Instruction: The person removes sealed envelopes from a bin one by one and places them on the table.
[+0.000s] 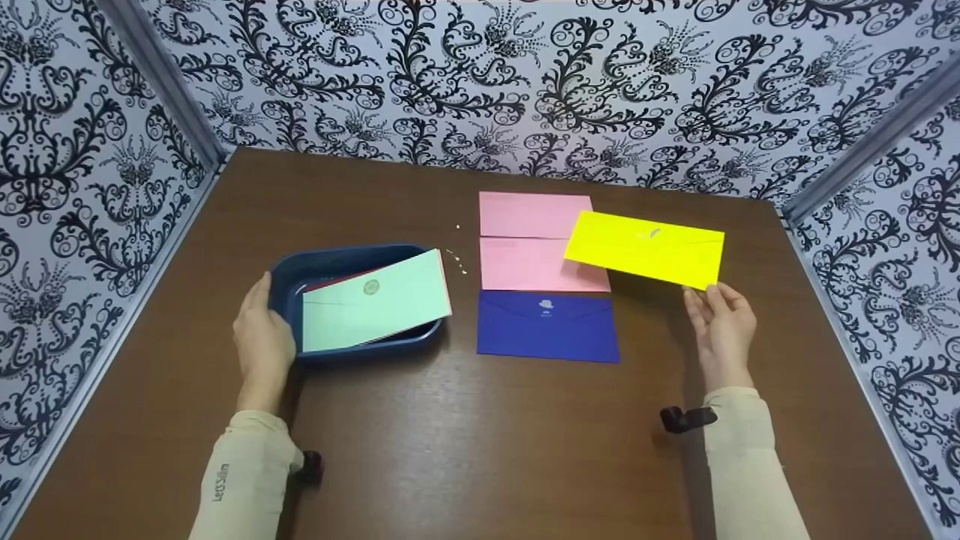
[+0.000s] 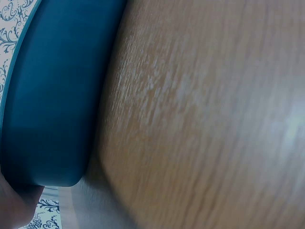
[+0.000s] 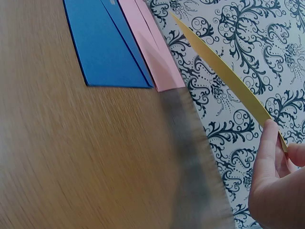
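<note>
My right hand (image 1: 726,330) pinches a yellow envelope (image 1: 645,247) by its near right corner, thumb on one side and fingers on the other. Raised off the table, the yellow envelope (image 3: 228,81) overlaps part of two pink envelopes in the head view. Against the left end of a dark blue plastic tray (image 1: 345,259) rests my left hand (image 1: 262,337), its fingers along the outer wall; the thumb is hidden. A mint green envelope (image 1: 375,307) with a round seal lies slantwise on top in the tray, its right end over the rim. Red and pink edges show beneath it.
Mid-table, a pink envelope (image 1: 532,214) lies farthest back, another pink envelope (image 1: 521,264) below it, then a dark blue envelope (image 1: 547,337) nearest. Patterned panels (image 1: 480,82) border the brown table (image 1: 480,450) at the back and both sides. Small white specks lie right of the tray.
</note>
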A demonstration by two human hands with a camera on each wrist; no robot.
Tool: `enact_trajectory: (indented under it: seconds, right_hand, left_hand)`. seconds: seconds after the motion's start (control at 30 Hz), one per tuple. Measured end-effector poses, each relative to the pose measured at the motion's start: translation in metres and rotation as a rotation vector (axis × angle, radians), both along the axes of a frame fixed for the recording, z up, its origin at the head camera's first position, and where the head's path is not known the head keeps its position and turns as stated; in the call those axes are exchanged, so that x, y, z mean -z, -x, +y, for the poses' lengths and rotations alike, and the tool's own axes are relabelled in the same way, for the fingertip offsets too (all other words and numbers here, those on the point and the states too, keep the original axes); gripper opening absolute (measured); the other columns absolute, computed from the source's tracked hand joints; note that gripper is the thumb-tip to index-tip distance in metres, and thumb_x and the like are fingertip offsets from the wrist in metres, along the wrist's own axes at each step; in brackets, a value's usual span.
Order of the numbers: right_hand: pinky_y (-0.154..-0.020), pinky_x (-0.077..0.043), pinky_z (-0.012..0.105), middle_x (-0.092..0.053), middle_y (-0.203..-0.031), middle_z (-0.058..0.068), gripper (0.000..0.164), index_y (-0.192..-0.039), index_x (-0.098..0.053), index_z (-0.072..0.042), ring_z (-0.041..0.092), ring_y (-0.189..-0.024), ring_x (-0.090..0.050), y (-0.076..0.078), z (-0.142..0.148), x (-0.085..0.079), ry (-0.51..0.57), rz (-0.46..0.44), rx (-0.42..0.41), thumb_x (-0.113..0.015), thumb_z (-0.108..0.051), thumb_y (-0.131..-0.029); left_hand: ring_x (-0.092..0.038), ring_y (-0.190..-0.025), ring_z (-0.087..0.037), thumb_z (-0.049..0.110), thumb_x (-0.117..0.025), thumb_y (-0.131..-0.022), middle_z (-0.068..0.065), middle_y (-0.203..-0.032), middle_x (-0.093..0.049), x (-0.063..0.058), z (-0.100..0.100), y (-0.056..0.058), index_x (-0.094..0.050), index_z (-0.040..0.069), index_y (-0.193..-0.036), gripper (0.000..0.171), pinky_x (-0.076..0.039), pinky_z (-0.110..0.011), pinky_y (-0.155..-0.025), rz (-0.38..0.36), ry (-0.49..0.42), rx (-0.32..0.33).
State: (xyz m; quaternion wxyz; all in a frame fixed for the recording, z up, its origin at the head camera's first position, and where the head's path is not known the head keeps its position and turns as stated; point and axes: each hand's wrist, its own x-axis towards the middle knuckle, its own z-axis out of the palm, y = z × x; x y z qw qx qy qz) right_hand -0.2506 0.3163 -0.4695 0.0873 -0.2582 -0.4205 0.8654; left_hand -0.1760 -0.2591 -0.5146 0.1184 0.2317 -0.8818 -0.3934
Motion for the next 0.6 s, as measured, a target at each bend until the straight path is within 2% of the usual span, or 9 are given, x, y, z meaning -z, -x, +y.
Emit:
enact_trajectory:
  seconds: [0.17,0.37,0.6]
  right_hand:
    - [-0.082,-0.061,0.027,-0.061,-0.103,0.007,0.028,-0.114,-0.054,-0.008,0.017,-0.085,-0.070,0.003,0.010,-0.001,0.001,-0.005,0.010,-0.069,-0.006,-0.090]
    - [-0.083,-0.061,0.026,-0.058,-0.108,0.007,0.033,-0.118,-0.050,-0.009,0.017,-0.092,-0.066,0.007,0.022,-0.001,-0.005,-0.006,0.007,-0.069,-0.006,-0.091]
    - [-0.083,-0.061,0.026,-0.060,-0.103,0.007,0.026,-0.114,-0.052,-0.010,0.017,-0.088,-0.067,0.013,0.034,0.000,0.040,-0.038,0.035,-0.066,-0.005,-0.092]
  left_hand:
    - [-0.033,-0.148,-0.039,-0.002,-0.029,-0.101,-0.016,-0.163,-0.030,0.000,0.000,0.001,-0.027,0.014,-0.159,0.059,-0.030,-0.054,-0.120,-0.008,-0.010,0.000]
    - [-0.038,-0.144,-0.042,-0.004,-0.031,-0.099,-0.017,-0.160,-0.036,0.001,0.000,0.001,-0.034,0.011,-0.156,0.059,-0.033,-0.055,-0.118,0.018,0.027,-0.003]
    - [-0.038,-0.144,-0.040,-0.003,-0.030,-0.099,-0.017,-0.159,-0.037,0.003,0.000,0.002,-0.034,0.011,-0.156,0.059,-0.033,-0.054,-0.119,0.027,0.033,-0.006]
